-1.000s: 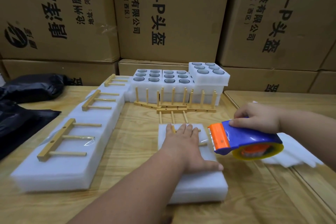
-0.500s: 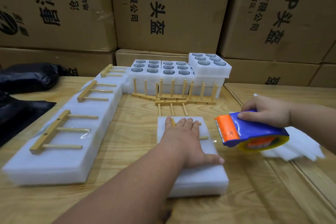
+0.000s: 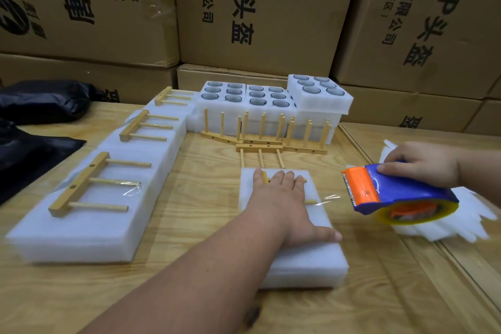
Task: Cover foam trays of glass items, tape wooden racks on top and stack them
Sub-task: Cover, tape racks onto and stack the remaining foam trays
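Observation:
A covered white foam tray [image 3: 303, 260] lies in front of me with a wooden rack [image 3: 311, 201] on top, mostly hidden under my left hand [image 3: 282, 198]. That hand presses flat on the rack with straight fingers. My right hand [image 3: 423, 164] grips a blue and orange tape dispenser [image 3: 390, 195] just right of the tray. A strip of clear tape [image 3: 329, 198] stretches from the dispenser to the tray's top. Open foam trays holding glass items [image 3: 260, 96] stand at the back.
A long row of covered foam trays [image 3: 89, 225] with taped racks [image 3: 84, 184] runs along the left. Loose wooden racks [image 3: 260, 141] lean against the back trays. Thin foam sheets [image 3: 461, 228] lie at the right. Black plastic bags [image 3: 40, 106] sit far left. Cardboard boxes [image 3: 260, 8] wall the back.
My right hand has drawn the tape dispenser rightward, off the tray, pulling out a strip of clear tape. My left hand stays pressed on the rack.

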Tool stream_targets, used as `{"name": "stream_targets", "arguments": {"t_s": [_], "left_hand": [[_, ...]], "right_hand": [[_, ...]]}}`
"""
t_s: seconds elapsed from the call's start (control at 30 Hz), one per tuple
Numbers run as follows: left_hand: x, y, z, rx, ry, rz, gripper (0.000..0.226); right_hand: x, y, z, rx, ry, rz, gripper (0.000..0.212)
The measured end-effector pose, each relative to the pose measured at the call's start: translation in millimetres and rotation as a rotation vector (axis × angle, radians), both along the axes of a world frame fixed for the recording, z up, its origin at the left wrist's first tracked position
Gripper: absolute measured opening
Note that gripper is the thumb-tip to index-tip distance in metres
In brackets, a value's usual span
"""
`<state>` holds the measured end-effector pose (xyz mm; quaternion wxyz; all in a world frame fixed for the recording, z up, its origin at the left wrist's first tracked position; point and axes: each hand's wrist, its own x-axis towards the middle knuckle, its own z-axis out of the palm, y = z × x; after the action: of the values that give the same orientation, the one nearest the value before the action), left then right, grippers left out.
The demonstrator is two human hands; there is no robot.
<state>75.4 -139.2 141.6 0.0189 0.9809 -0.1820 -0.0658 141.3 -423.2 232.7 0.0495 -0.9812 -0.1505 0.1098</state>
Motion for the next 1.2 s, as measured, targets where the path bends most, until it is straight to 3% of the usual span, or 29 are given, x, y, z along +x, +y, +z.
{"name": "stream_targets", "arguments": {"t_s": [0.33, 0.67, 1.03, 1.2], "left_hand": [[2, -1, -3, -0.012, -0.021, -0.003, 0.129], [4, -4, -4, 0.018, -0.016, 0.014, 0.132], [2, -5, 0, 0.023, -0.026, 0.014, 0.130], [2, -8, 2, 0.038, -0.039, 0.017, 0.130]], "right_hand": [[-2, -11, -2, -0.016, -0.036, -0.004, 0.061], [6, 80, 0, -0.518, 0.022, -0.045, 0.066], [-4, 169, 3, -0.854, -0.119, 0.015, 0.032], [-7, 193, -5, -0.888, -0.130, -0.005, 0.015]]}}
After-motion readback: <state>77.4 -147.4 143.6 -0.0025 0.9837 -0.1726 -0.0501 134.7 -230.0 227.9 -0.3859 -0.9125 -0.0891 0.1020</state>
